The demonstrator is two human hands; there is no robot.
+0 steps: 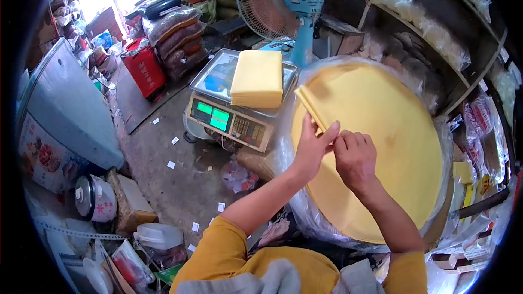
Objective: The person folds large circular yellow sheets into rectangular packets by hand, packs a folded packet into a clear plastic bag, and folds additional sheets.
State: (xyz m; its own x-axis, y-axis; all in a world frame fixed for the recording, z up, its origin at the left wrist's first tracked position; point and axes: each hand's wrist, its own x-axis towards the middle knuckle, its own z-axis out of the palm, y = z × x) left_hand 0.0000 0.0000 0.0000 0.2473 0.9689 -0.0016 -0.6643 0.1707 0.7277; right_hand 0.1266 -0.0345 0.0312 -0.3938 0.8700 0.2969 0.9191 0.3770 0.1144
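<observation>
At the left of the working area, a digital scale (251,129) with lit green displays carries a squared pile of folded yellow sheets (257,79) on its pan. Just right of that pile, the folded yellow strip (311,106) slants from upper left to lower right: its far end points away from the body, over the left edge of the round stack and near the scale's pan, while its near end runs down into the fingers. So the strip lies ahead of both hands and a little to their left, its long axis in rough line with the left forearm's reach, and the left hand is the nearer one.

The left hand (314,149) reaches forward and to the right, narrowed around the strip's lower part, fingers along its left side and thumb on the right. Directly beside it, the right hand (357,158) comes in from the lower right, knuckles up and fingers curled inward, its thumb side against the left thumb; whether it has hold of the strip's near end is hidden.

Beneath and to the right spreads the round stack of thin yellow sheets (389,185), bordered by clear plastic wrap (298,207). I cannot tell whether the strip touches its top.
</observation>
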